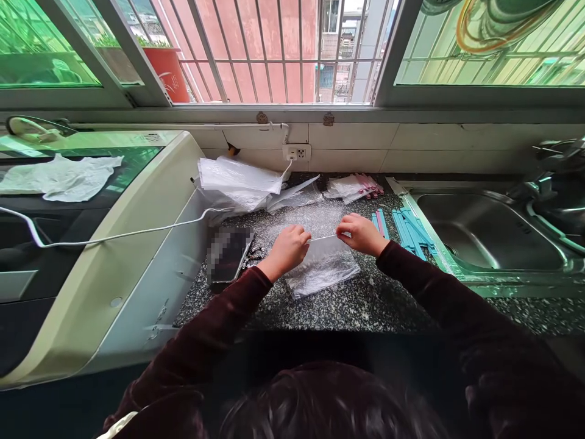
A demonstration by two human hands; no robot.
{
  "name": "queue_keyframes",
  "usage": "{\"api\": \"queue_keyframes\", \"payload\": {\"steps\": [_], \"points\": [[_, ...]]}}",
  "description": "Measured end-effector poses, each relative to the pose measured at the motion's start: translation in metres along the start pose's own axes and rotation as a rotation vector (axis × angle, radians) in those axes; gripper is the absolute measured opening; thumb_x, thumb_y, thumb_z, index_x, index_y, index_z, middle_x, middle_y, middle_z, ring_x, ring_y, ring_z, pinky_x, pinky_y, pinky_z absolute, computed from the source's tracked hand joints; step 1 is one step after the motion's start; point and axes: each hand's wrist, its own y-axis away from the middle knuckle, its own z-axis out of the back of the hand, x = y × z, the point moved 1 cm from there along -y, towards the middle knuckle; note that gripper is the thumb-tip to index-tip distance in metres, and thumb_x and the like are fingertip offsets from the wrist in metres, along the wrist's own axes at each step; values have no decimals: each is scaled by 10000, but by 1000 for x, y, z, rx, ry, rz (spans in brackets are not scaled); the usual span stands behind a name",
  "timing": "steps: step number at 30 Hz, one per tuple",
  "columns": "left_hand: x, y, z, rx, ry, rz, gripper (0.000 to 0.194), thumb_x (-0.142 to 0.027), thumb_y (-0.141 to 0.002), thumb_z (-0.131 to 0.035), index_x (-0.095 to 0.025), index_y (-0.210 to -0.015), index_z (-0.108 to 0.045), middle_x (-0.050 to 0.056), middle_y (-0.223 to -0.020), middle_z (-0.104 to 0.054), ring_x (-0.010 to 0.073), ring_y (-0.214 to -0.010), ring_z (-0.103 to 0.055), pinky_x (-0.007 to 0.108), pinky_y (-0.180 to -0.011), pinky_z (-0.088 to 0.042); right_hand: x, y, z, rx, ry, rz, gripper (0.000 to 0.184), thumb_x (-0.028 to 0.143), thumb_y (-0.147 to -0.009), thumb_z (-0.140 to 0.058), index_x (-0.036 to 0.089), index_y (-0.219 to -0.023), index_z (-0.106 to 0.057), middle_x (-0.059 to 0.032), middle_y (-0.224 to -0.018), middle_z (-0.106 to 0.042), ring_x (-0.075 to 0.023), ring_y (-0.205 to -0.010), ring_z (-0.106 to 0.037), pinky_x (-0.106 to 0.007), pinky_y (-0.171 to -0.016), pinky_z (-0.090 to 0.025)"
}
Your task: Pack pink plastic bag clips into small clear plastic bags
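Observation:
A clear plastic bag (322, 271) lies over the speckled counter in front of me. My left hand (289, 246) is closed, its fingertips pinching the left end of the bag's far edge. At the right end of that edge, my right hand (359, 233) pinches with thumb and fingers. Between the two hands the edge runs taut as a thin white line. Close to my right hand lie a few blue and pink strips (379, 223). More blue strips, which look like bag-sealing clips (414, 233), are heaped farther right.
Left stands a large pale appliance (183, 177), crossed by a white cable (128, 233). Beside it lies a dark phone-like object (230, 255), partly blurred. White plastic bags (237, 180) and smaller bags with pink strips (351, 187) lie at the back. Right is a steel sink (493, 231).

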Motion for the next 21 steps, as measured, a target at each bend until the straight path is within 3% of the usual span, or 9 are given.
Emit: {"api": "queue_keyframes", "payload": {"steps": [3, 6, 10, 13, 15, 18, 21], "points": [[-22, 14, -6, -90, 59, -94, 264, -254, -857, -440, -133, -1030, -600, 134, -1046, -614, 230, -979, -541, 390, -866, -436, 1, 0, 0, -21, -19, -2, 172, 189, -811, -525, 185, -674, -629, -45, -681, -565, -168, -704, -444, -275, -669, -346], [-43, 28, -27, 52, 150, -247, 304, -306, -859, -464, -144, -1089, -577, 124, -1188, -580, 220, -1081, -525, 364, -933, -421, 1, 4, 0, -36, -42, -1, 172, 193, -813, -522, 183, -678, -627, -44, -690, -581, -166, -700, -443, -274, -668, -349], [-49, 35, -52, 197, 112, -156, 451, -400, -868, -443, -141, -1234, -492, 127, -1346, -476, 265, -1210, -458, 403, -986, -389, 0, 11, 0, -49, -59, -2, 163, 193, -809, -526, 185, -678, -623, -42, -692, -585, -166, -698, -446, -277, -675, -356], [-47, 36, -55, 212, 77, -139, 480, -429, -868, -433, -150, -1256, -476, 123, -1363, -461, 269, -1241, -435, 404, -997, -378, -2, 17, 1, -57, -67, -8, 164, 203, -814, -523, 193, -686, -625, -42, -690, -580, -167, -700, -451, -279, -667, -360], [-47, 41, -50, 154, 65, -195, 438, -410, -875, -427, -159, -1225, -505, 122, -1334, -494, 251, -1221, -459, 385, -991, -380, -2, 21, 1, -75, -71, -10, 167, 213, -820, -521, 194, -688, -624, -42, -688, -582, -167, -701, -454, -279, -662, -366], [-48, 55, -35, -30, 50, -306, 325, -317, -894, -404, -214, -1165, -553, 82, -1230, -584, 211, -1152, -511, 364, -997, -355, 1, 30, 1, -101, -62, 9, 184, 223, -835, -507, 192, -695, -623, -44, -694, -590, -166, -696, -455, -282, -659, -374], [-41, 65, -19, -208, -14, -135, 361, -282, -881, -426, -229, -1229, -509, 95, -1204, -585, 240, -1126, -506, 406, -988, -326, 9, 40, 1, -106, -32, 39, 229, 228, -863, -464, 196, -707, -629, -49, -696, -591, -166, -697, -450, -287, -650, -372]]}}
